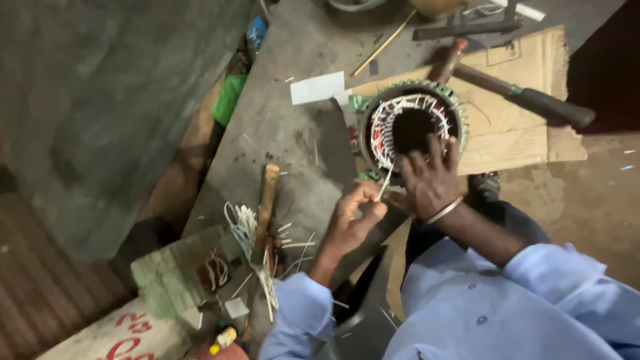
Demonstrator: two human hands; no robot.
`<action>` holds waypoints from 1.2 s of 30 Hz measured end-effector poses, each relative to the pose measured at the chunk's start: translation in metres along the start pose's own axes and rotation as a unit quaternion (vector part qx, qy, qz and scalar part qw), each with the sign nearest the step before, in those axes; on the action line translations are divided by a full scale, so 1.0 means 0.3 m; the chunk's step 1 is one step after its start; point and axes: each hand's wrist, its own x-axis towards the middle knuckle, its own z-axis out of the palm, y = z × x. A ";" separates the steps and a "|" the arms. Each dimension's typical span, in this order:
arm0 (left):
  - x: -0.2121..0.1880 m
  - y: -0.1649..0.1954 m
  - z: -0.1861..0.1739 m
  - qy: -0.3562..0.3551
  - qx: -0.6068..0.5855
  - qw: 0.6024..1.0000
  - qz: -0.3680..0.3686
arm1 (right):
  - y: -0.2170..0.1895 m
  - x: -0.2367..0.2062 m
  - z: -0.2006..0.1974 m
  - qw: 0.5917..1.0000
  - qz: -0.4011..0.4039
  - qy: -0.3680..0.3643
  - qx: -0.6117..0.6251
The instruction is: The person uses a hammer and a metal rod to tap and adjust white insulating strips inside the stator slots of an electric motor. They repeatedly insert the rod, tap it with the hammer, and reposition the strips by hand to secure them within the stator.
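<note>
A round motor stator (pixel 413 123) with a green rim and white-wrapped windings stands on a grey bench (pixel 287 133). My right hand (pixel 430 180) rests on the stator's near edge, fingers spread over the windings, a metal bangle on the wrist. My left hand (pixel 353 217) pinches a thin pale strip (pixel 385 181) whose upper end reaches the stator's lower left rim.
A hammer (pixel 533 100) lies on a cardboard sheet (pixel 513 133) behind the stator. A wooden stick (pixel 265 203) and a bundle of pale strips (pixel 243 223) lie at the left, near a green block (pixel 173 273) and a white card (pixel 317 88). Bench edge runs along the left.
</note>
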 end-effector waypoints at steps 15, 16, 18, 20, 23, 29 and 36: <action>0.074 -0.022 0.344 0.152 -0.001 0.988 0.018 | 0.424 0.243 0.058 0.914 -0.398 -0.007 0.080; 0.092 -0.038 0.347 0.154 -0.051 0.986 -0.021 | 0.475 0.227 0.055 0.917 -0.367 0.045 0.149; 0.117 -0.063 0.345 0.154 -0.165 0.974 0.019 | 0.601 0.161 0.054 0.965 -0.184 0.072 0.173; 0.123 -0.072 0.349 0.169 -0.232 0.957 0.044 | 0.677 0.091 0.108 0.993 0.028 0.042 0.110; 0.107 -0.063 0.384 0.183 -0.293 0.937 0.047 | 0.724 0.022 0.276 0.994 0.099 0.005 0.049; 0.053 -0.017 0.444 0.209 -0.507 0.836 -0.011 | 0.828 0.006 0.439 0.994 0.103 0.011 0.040; 0.058 -0.037 0.289 0.165 -0.658 0.730 -0.085 | 0.542 -0.335 -0.029 0.805 0.278 0.004 0.525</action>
